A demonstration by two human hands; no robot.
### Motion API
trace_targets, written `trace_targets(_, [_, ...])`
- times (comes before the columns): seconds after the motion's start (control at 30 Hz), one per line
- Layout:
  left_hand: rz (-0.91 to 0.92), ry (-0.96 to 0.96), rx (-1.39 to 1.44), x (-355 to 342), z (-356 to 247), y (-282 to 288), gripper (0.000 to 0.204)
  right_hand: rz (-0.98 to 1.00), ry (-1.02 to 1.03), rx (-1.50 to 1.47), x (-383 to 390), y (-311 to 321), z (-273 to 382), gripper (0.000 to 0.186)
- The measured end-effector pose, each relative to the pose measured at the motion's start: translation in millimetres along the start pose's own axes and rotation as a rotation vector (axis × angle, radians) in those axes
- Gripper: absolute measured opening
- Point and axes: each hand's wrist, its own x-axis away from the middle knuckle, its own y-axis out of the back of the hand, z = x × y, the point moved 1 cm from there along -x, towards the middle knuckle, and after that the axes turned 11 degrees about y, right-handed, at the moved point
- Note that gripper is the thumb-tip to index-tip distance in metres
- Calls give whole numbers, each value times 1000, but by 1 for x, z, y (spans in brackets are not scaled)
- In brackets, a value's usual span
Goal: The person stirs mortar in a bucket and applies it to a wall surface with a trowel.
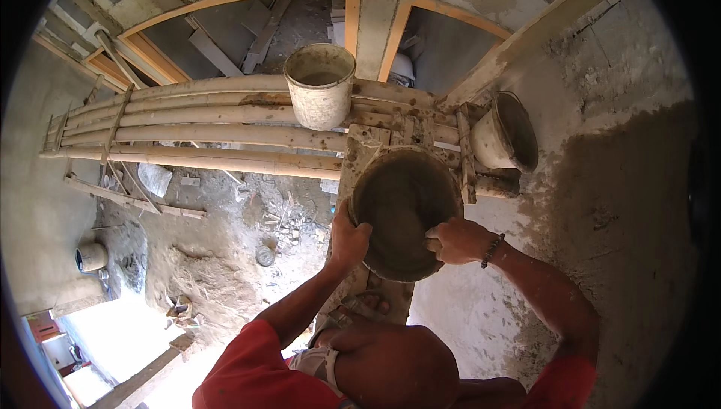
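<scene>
Dark bucket [444, 178] sat on the plank [368, 136], likely heavy, stiff, best gripped by its rim; I had left hand [351, 238] clasping its edge; right hand [460, 241] closed, on what I couldn't tell.

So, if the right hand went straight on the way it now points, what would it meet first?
Probably the grey mix inside the round tub: the right hand points leftward over it, though depth is unclear.
</scene>
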Motion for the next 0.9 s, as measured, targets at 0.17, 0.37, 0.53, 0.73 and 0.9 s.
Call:
trace_targets(0.17, [33,-2,68,-3,-1,8,58,-140,-144,-746,24,-12,7,38])
trace_targets(0.37, [79,106,85,-1,-15,4,56,-491,77,114,47,-32,0,32])
trace_targets(0.53, [76,-25,69,-7,5,7,56,-587,18,504,51,23,19,24])
trace_targets(0.73, [64,-5,21,-2,-14,-2,55,-402,83,548,9,-29,23,29])
trace_targets(0.9, [93,30,62,-12,-3,8,55,-295,59,424,56,-2,38,22])
